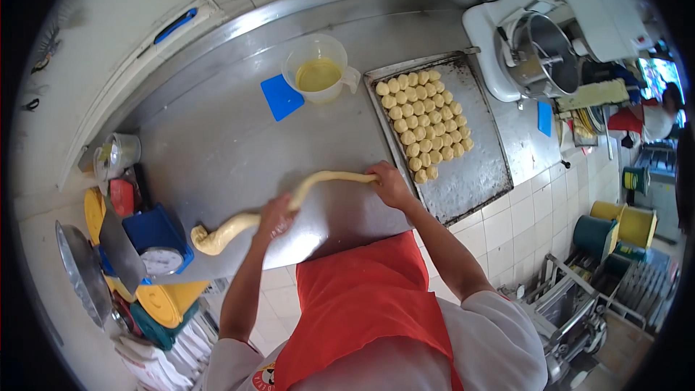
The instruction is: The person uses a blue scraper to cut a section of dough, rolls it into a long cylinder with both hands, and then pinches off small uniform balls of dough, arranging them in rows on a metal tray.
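A long rope of pale yellow dough stretches across the steel table, thick and lumpy at its left end and thin toward the right. My left hand is closed around it near the middle, slightly blurred. At the thin right end, my right hand grips the dough with curled fingers. Just beyond my right hand lies a dark-rimmed baking tray. Rows of small round dough balls cover its left part.
A clear plastic jug with yellow liquid stands at the back beside a blue scraper. A stand mixer is at the far right. On the left sits a blue dial scale near a metal pan. The steel table has a raised back edge.
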`<action>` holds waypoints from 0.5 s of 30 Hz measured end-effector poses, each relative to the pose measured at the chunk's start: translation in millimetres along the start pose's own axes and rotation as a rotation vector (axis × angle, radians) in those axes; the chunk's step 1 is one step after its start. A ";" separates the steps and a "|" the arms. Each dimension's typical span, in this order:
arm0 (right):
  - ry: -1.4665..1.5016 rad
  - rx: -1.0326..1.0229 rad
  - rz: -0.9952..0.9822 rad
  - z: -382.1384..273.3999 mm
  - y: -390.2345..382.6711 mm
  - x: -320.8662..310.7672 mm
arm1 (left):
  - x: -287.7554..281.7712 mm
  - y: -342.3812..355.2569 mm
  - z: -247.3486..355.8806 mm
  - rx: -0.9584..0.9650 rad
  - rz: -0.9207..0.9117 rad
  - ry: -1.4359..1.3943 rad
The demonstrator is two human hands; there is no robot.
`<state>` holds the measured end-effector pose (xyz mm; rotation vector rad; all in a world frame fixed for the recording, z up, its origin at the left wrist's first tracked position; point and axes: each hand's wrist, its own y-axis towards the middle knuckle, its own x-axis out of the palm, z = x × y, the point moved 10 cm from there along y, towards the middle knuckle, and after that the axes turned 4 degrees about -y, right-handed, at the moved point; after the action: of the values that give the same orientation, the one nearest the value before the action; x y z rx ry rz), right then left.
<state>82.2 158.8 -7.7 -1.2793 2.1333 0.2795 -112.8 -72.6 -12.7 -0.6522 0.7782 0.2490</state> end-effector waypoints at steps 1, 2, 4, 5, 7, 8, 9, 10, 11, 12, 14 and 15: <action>0.118 0.071 0.048 3.8 -10.5 -12.1 | 2.6 -10.3 29.8 0.063 -0.046 -0.083; 0.100 0.079 0.080 2.6 -21.5 -21.9 | 3.1 -27.2 62.3 0.127 -0.095 -0.169; 0.660 0.367 0.057 28.5 -54.2 -16.7 | 11.1 -55.7 96.3 0.256 -0.093 -0.409; 0.759 0.352 0.098 33.6 -67.8 -21.9 | 37.9 -52.4 85.7 0.115 -0.225 -0.389; 0.687 0.406 0.147 49.6 -93.0 -22.8 | 63.8 -45.3 91.8 0.247 -0.041 -0.132; 0.637 0.449 0.188 52.8 -102.8 -26.6 | 54.7 -46.5 113.2 0.358 0.162 0.141; 0.620 0.457 0.210 51.3 -110.9 -26.9 | 62.1 -44.3 133.1 0.441 0.155 0.104; 0.526 0.469 0.214 41.6 -116.9 -23.0 | 64.9 -40.8 154.4 0.535 0.169 -0.033; 0.432 0.486 0.211 31.6 -126.0 -18.3 | 67.8 -38.8 175.5 0.619 0.180 -0.175; 0.414 0.503 0.210 21.3 -133.8 -13.4 | 75.3 -33.1 199.3 0.668 0.110 -0.278; 0.447 0.452 0.300 -12.8 -137.0 -15.4 | 86.4 -27.2 228.3 0.718 0.044 -0.384; 0.372 0.531 0.298 -30.9 -135.6 -16.4 | 110.0 -15.5 224.6 0.605 -0.128 -0.365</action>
<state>190.7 87.2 44.4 -0.7443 2.4783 -0.4165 98.5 53.6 34.2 -0.0750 0.4206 0.0058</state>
